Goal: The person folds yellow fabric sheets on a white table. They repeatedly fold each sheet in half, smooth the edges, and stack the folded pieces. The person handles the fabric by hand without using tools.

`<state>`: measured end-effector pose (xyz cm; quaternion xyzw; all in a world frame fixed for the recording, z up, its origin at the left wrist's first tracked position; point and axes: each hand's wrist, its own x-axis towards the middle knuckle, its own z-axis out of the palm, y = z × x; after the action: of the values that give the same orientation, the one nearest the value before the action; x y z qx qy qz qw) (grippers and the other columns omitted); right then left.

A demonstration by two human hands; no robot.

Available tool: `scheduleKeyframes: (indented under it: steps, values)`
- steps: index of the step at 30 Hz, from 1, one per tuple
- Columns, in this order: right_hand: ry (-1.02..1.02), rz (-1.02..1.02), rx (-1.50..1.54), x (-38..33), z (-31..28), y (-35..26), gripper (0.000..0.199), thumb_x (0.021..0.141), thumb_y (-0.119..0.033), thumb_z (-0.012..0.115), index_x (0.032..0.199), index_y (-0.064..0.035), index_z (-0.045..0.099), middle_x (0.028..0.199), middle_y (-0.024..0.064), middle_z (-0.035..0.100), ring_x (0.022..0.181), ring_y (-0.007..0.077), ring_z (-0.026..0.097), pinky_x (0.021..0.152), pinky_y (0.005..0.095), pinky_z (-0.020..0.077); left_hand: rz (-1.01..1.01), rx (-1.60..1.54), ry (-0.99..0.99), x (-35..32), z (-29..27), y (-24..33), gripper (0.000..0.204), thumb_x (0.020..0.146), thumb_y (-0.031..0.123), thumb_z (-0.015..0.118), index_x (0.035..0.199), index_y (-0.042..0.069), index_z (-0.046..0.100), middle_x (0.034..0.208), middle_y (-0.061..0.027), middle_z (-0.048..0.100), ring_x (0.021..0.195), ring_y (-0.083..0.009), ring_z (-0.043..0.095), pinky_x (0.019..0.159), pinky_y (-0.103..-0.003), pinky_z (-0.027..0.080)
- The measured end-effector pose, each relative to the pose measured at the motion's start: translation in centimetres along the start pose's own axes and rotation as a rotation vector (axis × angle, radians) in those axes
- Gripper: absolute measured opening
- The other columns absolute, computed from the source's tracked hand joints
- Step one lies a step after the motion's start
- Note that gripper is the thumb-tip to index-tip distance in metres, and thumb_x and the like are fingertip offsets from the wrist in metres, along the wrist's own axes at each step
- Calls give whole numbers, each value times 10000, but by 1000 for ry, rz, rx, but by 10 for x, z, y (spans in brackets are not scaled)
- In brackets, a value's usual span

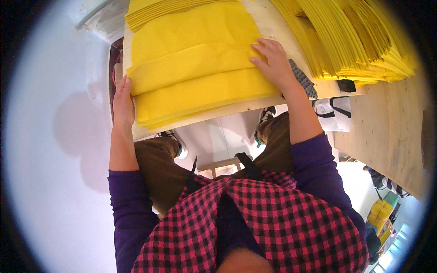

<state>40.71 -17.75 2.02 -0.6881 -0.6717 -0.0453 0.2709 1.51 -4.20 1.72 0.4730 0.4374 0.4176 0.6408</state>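
Observation:
A stack of folded yellow fabric sheets [195, 68] lies on a pale wooden table [273, 27] in front of me. My left hand [122, 98] rests against the stack's left edge, fingers straight along it. My right hand [273, 61] lies flat on the right side of the top sheets, fingers spread and pressing down. Neither hand wraps around anything.
A tall fanned pile of yellow sheets [355, 41] fills the table's right side, and another pile [159, 11] sits at the far end. A grey textured pad [304, 79] lies by my right wrist. A plywood surface [391, 127] stands at the right. White floor [59, 136] is at the left.

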Motion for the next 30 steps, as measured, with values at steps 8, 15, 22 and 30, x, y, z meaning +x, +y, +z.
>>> scheduleKeyframes:
  steps: [8,15,22,30]
  values:
    - [86,-35,130,-2,4,0,252,761,-219,684,967,-74,672,1128,134,610,1107,330,519,970,417,397,20,-61,-35,10,-12,-10,446,1000,268,391,1365,10,401,1336,-81,496,1214,-179,462,1052,-328,323]
    - [3,59,128,1,-1,-7,131,782,-114,659,896,-52,652,1051,110,618,1080,300,519,940,392,411,-16,-89,53,5,-7,-4,425,976,182,432,1333,-47,412,1349,-134,462,1233,-206,442,1042,-316,329]
    - [180,264,155,-14,-42,10,176,786,-197,658,861,-39,638,912,145,632,917,345,581,804,407,464,-21,23,92,6,-3,-3,454,971,198,456,1369,-10,389,1312,-108,502,1197,-200,478,1010,-324,375]
    - [-343,540,-38,-60,-64,44,313,782,-275,688,830,6,558,736,150,597,715,287,575,654,373,456,-29,-17,94,4,1,1,420,971,159,426,1336,-48,408,1314,-142,492,1203,-208,471,1026,-308,354]
